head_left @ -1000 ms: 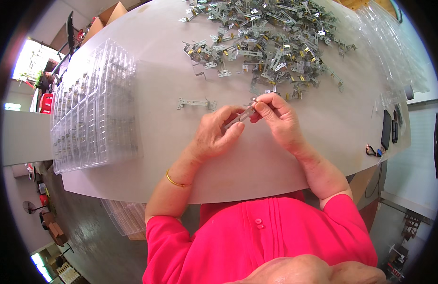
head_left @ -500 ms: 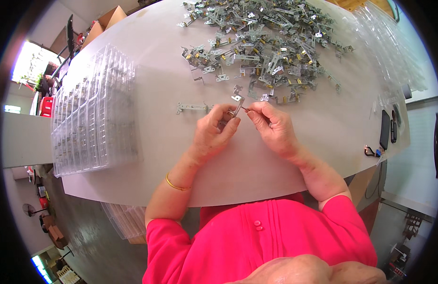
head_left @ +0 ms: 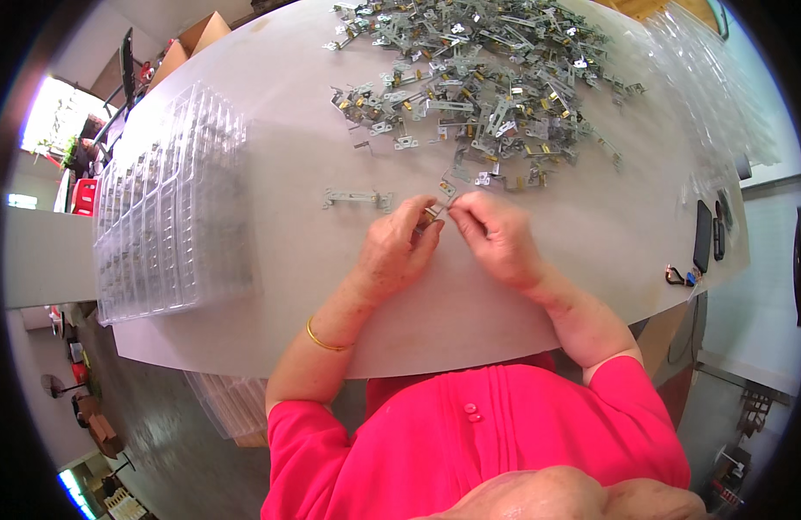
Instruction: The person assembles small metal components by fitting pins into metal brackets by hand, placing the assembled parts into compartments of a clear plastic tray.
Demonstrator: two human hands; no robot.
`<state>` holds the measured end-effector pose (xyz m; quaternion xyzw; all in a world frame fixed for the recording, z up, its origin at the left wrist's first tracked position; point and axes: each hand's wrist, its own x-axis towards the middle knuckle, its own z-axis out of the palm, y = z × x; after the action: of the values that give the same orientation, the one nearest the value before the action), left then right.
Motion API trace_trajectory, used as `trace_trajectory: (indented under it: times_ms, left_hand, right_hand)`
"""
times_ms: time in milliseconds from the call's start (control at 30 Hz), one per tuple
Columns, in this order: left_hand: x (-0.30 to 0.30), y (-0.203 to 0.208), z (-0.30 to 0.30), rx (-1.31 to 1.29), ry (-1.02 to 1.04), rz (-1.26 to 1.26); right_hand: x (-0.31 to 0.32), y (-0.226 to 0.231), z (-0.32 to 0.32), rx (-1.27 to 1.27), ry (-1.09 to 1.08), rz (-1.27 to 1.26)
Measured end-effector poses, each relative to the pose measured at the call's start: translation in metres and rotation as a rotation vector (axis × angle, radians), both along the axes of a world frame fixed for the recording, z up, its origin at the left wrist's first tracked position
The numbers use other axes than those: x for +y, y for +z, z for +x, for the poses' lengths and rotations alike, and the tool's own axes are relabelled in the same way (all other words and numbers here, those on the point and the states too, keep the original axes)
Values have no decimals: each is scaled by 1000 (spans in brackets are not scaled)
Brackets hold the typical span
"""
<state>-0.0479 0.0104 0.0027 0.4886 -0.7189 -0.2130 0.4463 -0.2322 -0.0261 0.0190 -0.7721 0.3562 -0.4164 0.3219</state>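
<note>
My left hand (head_left: 398,247) is closed on a small metal bracket (head_left: 448,188), which tilts up and away from my fingers. A brass-coloured part shows on it between finger and thumb. My right hand (head_left: 500,238) pinches close against the bracket's right side; what its fingertips hold, if anything, is hidden. Just left of my hands, a separate long metal bracket (head_left: 357,199) lies on the table. Beyond them spreads a large heap of similar metal brackets (head_left: 496,104), several with brass-coloured pieces.
On the left stands a stack of clear plastic trays (head_left: 171,208) with metal parts inside. Clear plastic packaging (head_left: 703,95) lies at the far right. A black oblong case (head_left: 703,237) and a small blue-and-black item (head_left: 682,277) lie near the table's right edge.
The bracket in my left hand has tilted, and my left hand has turned slightly. My right fingertips have come closer to it; the thin piece seen at them is now hidden.
</note>
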Motion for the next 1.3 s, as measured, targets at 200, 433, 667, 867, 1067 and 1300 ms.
trace_trajectory:
  times_ms: [200, 433, 667, 867, 1067, 1300]
  left_hand:
    - [2, 5, 0, 5, 10, 48]
    - [-2, 20, 6, -1, 146, 14]
    - [1, 22, 11, -19, 169, 304]
    - [3, 24, 3, 30, 196, 436]
    - [4, 14, 2, -370, 214, -8]
    - [7, 18, 3, -526, 293, -111]
  right_hand:
    - [0, 0, -4, -2, -33, 116]
    - [3, 2, -6, 60, 10, 175]
    - [-3, 0, -4, -142, -34, 305]
    - [-1, -5, -6, -123, -18, 337]
    - [-2, -9, -5, -108, -15, 323]
    - [0, -4, -2, -21, -69, 369]
